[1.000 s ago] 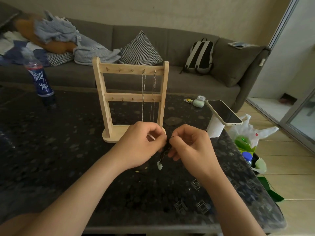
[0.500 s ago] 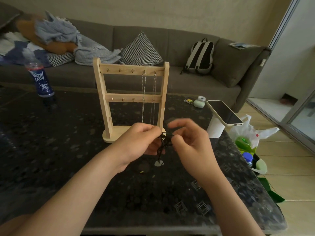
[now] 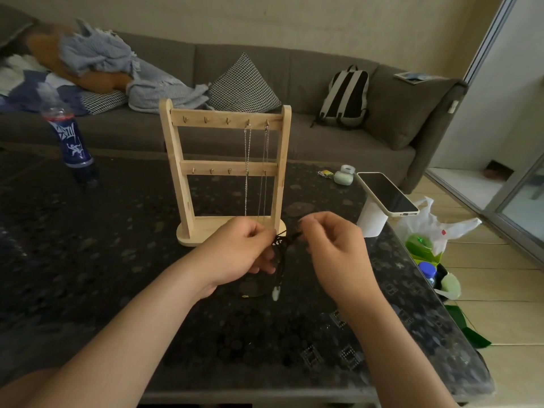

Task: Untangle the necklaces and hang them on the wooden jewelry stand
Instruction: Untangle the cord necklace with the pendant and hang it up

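**Head view: the knot may tighten**

Left hand (image 3: 244, 251) and right hand (image 3: 332, 248) each pinch the black cord necklace (image 3: 282, 245), held just in front of the wooden jewelry stand (image 3: 182, 178). Its pale pendant (image 3: 275, 294) dangles low over the table (image 3: 88, 260). A harder sideways pull would likely cinch the tangle. A slip could swing cord into the silver chains (image 3: 246, 172) hanging on the stand.

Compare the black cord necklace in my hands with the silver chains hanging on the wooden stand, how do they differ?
The black cord necklace is dark cord; the silver chains are thin pale metal. The cord is bunched in a tangle, pinched by the left hand and right hand; the chains hang straight from the top-right hooks of the wooden stand. The cord shows a pale pendant dangling; the chains' lower ends are hidden behind the hands.
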